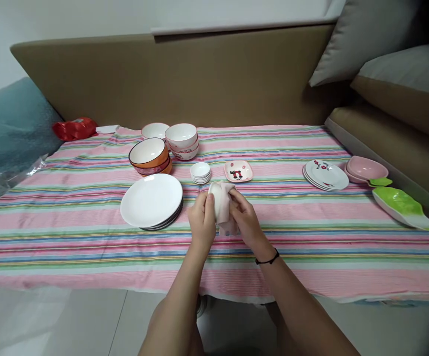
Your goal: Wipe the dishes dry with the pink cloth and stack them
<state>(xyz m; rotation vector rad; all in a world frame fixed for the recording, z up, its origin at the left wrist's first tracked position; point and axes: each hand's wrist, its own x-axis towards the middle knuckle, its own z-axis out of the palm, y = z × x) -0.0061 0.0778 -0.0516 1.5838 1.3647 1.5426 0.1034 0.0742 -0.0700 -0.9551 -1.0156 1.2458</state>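
Note:
Above the middle of the striped cloth, my left hand (pixel 204 220) grips a small white dish (pixel 216 200) by its edge, tilted up on its side. My right hand (pixel 246 217) is closed on a thin pale pink cloth (pixel 228 227), which wraps over the dish's right side. Part of the dish is hidden under this cloth and my fingers. Just beyond my hands lie a stack of small white saucers (pixel 200 170) and a squarish pink dish (pixel 242 167) with a cat picture. A stack of large plates (pixel 151 200), white on top, is to the left of my left hand.
Orange-sided bowls (pixel 150 154) and white bowls with red rims (pixel 182 136) are stacked at the back left. Over on the right are flowered plates (pixel 325 174), pink bowls (pixel 366 168) and a green leaf-shaped dish (pixel 402 203). A red bundle (pixel 75 128) lies far left. Cushions (pixel 410 79) border the right side.

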